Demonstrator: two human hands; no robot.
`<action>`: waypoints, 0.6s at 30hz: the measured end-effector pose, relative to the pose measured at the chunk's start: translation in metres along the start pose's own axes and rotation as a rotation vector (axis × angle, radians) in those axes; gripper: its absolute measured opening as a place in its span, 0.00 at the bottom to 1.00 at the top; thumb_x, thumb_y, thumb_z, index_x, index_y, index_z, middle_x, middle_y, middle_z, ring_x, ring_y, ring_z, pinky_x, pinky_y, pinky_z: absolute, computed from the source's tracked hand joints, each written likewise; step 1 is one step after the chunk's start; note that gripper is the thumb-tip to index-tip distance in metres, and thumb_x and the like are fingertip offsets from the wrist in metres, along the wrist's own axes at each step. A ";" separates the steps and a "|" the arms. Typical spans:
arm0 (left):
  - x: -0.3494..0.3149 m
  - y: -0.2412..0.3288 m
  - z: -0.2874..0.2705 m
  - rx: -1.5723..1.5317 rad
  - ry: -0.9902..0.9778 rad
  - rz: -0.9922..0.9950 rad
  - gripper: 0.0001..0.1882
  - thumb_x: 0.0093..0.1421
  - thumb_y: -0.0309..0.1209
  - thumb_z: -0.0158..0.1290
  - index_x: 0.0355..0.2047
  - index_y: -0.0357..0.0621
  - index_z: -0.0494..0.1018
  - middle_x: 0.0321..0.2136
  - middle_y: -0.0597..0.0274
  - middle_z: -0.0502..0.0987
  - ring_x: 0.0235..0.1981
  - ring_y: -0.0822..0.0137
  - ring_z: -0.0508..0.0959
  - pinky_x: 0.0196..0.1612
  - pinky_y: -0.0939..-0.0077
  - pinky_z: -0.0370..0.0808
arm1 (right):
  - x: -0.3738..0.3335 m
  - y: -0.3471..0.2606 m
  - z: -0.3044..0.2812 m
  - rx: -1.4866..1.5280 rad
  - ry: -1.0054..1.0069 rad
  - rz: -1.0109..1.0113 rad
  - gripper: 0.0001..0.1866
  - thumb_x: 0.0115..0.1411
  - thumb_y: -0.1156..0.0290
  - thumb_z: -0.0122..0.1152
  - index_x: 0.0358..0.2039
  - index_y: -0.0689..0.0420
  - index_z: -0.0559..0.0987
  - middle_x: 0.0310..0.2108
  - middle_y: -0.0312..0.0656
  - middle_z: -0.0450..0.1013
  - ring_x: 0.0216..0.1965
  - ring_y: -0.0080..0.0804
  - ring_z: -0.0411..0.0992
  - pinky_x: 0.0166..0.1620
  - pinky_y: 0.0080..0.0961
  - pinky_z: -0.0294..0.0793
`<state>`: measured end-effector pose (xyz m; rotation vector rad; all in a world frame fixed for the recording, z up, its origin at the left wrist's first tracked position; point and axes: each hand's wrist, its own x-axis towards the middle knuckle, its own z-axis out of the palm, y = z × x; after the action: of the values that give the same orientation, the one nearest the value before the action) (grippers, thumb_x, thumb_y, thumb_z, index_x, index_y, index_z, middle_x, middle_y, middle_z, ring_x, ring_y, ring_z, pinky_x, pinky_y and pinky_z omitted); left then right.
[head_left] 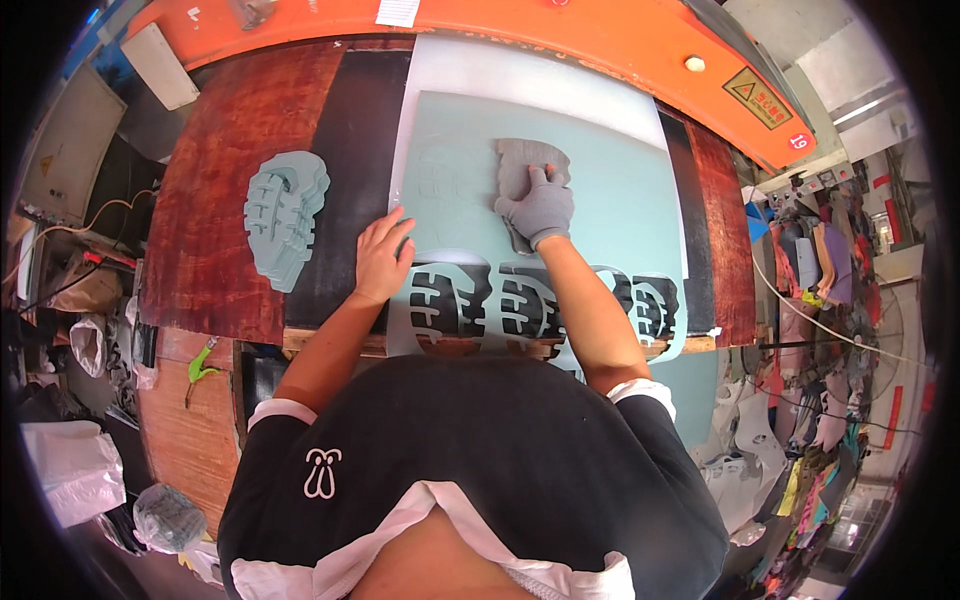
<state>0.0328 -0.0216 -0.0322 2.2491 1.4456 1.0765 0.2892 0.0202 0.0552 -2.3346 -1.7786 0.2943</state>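
A pale green sheet (450,190) lies on a white board, with several sole-shaped openings cut along its near edge. My right hand (543,208), in a grey glove, grips a grey sole-shaped cutting die (517,165) resting on the sheet right of its middle. The glove hides part of the die's near half. Bare and with fingers apart, my left hand (384,258) lies at the sheet's left edge, holding nothing. Farther left, a stack of pale green cut sole pieces (285,222) sits where the reddish-brown board meets a black strip.
An orange press beam (480,30) spans the far side of the table. Reddish-brown boards (220,150) flank the work surface. At the lower left, a bright green-handled tool (202,362) lies on a wooden surface. Many coloured scraps (815,260) hang or pile up on the right.
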 end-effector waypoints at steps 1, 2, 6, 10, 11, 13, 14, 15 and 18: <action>0.001 0.000 0.000 -0.003 0.001 0.005 0.16 0.54 0.30 0.51 0.45 0.46 0.74 0.53 0.60 0.68 0.51 0.57 0.67 0.54 0.63 0.61 | 0.000 0.000 0.000 0.000 0.004 -0.002 0.41 0.39 0.45 0.65 0.52 0.56 0.70 0.60 0.52 0.55 0.48 0.56 0.64 0.51 0.39 0.67; 0.001 0.000 -0.001 0.001 -0.002 0.002 0.17 0.54 0.30 0.51 0.45 0.46 0.73 0.53 0.60 0.68 0.51 0.57 0.67 0.54 0.63 0.61 | 0.000 0.000 0.001 -0.003 -0.008 0.003 0.41 0.40 0.45 0.65 0.52 0.55 0.70 0.60 0.52 0.55 0.49 0.56 0.63 0.52 0.39 0.66; 0.000 0.000 0.000 0.000 0.001 0.011 0.17 0.55 0.30 0.51 0.46 0.45 0.73 0.54 0.60 0.68 0.52 0.57 0.67 0.54 0.63 0.61 | 0.004 0.004 0.005 0.012 -0.016 -0.008 0.42 0.40 0.45 0.64 0.53 0.56 0.69 0.60 0.53 0.54 0.51 0.57 0.62 0.53 0.40 0.64; 0.000 -0.007 0.003 -0.033 -0.014 0.005 0.17 0.55 0.30 0.51 0.46 0.44 0.73 0.54 0.58 0.67 0.52 0.56 0.67 0.55 0.63 0.61 | 0.010 0.034 0.014 0.204 0.070 -0.130 0.40 0.44 0.46 0.62 0.52 0.60 0.68 0.58 0.55 0.58 0.54 0.54 0.61 0.55 0.41 0.63; 0.000 -0.008 0.002 -0.068 -0.033 -0.023 0.17 0.55 0.29 0.51 0.46 0.44 0.73 0.55 0.58 0.67 0.53 0.56 0.67 0.55 0.63 0.60 | 0.008 0.047 0.015 0.290 0.122 -0.169 0.39 0.45 0.47 0.62 0.52 0.61 0.68 0.57 0.56 0.59 0.54 0.53 0.61 0.55 0.41 0.63; -0.003 -0.008 -0.003 -0.137 -0.060 -0.045 0.18 0.56 0.29 0.51 0.47 0.43 0.72 0.55 0.57 0.67 0.54 0.54 0.66 0.56 0.62 0.60 | -0.005 0.085 0.013 0.254 0.283 -0.306 0.35 0.49 0.51 0.61 0.50 0.63 0.68 0.52 0.58 0.63 0.54 0.52 0.62 0.55 0.40 0.63; -0.007 -0.006 -0.007 -0.170 -0.060 -0.097 0.20 0.55 0.29 0.51 0.50 0.41 0.69 0.55 0.54 0.66 0.54 0.52 0.66 0.56 0.63 0.61 | -0.018 0.104 0.012 0.281 0.312 -0.256 0.32 0.49 0.53 0.61 0.49 0.63 0.69 0.51 0.58 0.65 0.52 0.53 0.63 0.54 0.40 0.63; -0.013 -0.002 -0.013 -0.181 -0.029 -0.110 0.21 0.55 0.29 0.51 0.50 0.40 0.68 0.54 0.52 0.66 0.54 0.52 0.66 0.56 0.63 0.62 | -0.037 0.122 0.011 0.315 0.382 -0.231 0.30 0.50 0.56 0.61 0.48 0.63 0.69 0.49 0.57 0.66 0.51 0.54 0.64 0.54 0.40 0.64; -0.043 0.017 -0.037 -0.173 -0.015 -0.140 0.24 0.54 0.31 0.52 0.51 0.38 0.65 0.52 0.48 0.67 0.53 0.50 0.68 0.53 0.63 0.65 | -0.109 0.169 -0.002 0.307 0.419 -0.096 0.23 0.51 0.62 0.62 0.44 0.63 0.72 0.44 0.54 0.69 0.47 0.53 0.66 0.50 0.41 0.65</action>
<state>0.0082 -0.0728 -0.0163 2.0027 1.4218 1.0924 0.4182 -0.1288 0.0159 -1.9202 -1.5135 0.0497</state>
